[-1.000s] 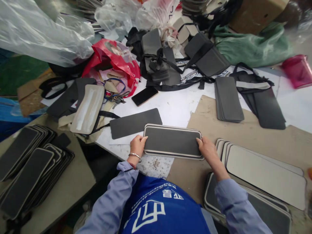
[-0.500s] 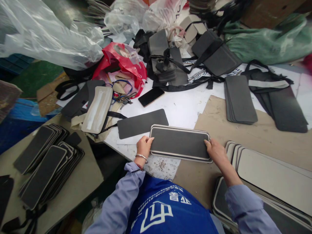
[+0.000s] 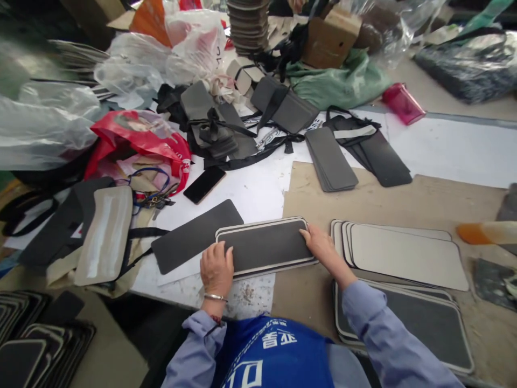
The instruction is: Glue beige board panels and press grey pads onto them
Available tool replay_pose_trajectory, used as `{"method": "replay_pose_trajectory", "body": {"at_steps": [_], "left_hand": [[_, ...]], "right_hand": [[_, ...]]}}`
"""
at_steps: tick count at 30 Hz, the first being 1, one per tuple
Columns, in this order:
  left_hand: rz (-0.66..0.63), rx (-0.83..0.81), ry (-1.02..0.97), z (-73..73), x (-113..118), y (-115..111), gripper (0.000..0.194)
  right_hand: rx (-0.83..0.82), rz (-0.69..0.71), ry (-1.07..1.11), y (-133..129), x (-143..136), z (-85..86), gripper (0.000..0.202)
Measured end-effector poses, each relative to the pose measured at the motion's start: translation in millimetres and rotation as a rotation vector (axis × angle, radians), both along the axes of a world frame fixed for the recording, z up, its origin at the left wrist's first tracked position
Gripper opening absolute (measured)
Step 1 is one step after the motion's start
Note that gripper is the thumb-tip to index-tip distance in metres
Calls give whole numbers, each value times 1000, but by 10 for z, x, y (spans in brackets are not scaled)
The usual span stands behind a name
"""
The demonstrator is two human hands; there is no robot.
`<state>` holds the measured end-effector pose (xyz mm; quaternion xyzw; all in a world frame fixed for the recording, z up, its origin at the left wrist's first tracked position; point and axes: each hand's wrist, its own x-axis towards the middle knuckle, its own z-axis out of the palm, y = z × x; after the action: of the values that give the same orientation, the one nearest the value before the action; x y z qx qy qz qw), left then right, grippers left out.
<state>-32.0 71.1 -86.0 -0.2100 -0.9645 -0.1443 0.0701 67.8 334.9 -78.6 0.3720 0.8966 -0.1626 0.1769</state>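
Clock taken about the held stack, 12 straight ahead of the apron.

Nearest me: blue apron (image 3: 278, 350) at 6, white lettering. At 8, bordered stacks (image 3: 24, 355) on a lower surface.

My left hand (image 3: 217, 269), silver bangle (image 3: 215, 297) at the wrist, lies over the near left end of the held stack (image 3: 266, 245): fingers together, partly curled, thumb slightly apart on the top panel. I cannot tell how firm its grip is. My right hand (image 3: 321, 245) is closed on the right end, thumb on top, fingers round the edge. The held stack is dark-topped with pale borders and lies between both hands; whether it touches the table I cannot tell.

At 4, a dark bordered stack (image 3: 420, 323); at 3, pale panels (image 3: 407, 256), slightly fanned on brown sheeting (image 3: 404, 202). At 9, a loose dark panel (image 3: 194, 237), its right end just beside the held stack; beyond it, a streaked panel (image 3: 107, 231).

Farther: phone (image 3: 204, 184) and red bag (image 3: 141, 129) between 10 and 11; grey panels (image 3: 333, 159) at 1; strapped dark panels (image 3: 385, 159) at 2.

Farthest: green bag (image 3: 343, 81) at 1, pink container (image 3: 404, 102) between 1 and 2, tall stack (image 3: 248, 27) at 12.
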Motion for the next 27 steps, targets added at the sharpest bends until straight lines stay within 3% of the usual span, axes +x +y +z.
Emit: {"method": "replay_pose_trajectory", "body": {"at_steps": [4, 8, 12, 14, 16, 20, 23, 27], "left_hand": [[-239, -106, -31, -86, 11, 292, 47], [-250, -161, -89, -211, -3, 375, 55], [-251, -146, -110, -244, -1, 350, 56], [-252, -153, -111, -247, -1, 344, 56], [-252, -168, -113, -255, -1, 343, 56], [-252, -172, -106, -270, -3, 346, 54], [-264, -153, -103, -259, -7, 349, 55], [-266, -139, -116, -242, -18, 352, 55]], "right_hand": [[0, 13, 17, -12, -2, 31, 28], [37, 22, -45, 40, 49, 127, 37], [265, -21, 95, -91, 43, 191, 42], [301, 99, 302, -333, -51, 127, 43], [223, 314, 485, -641, -190, -8, 49], [35, 617, 605, -1022, -376, -311, 62], [49, 661, 574, -896, -301, -401, 67], [138, 592, 503, -447, -85, -376, 64]]}}
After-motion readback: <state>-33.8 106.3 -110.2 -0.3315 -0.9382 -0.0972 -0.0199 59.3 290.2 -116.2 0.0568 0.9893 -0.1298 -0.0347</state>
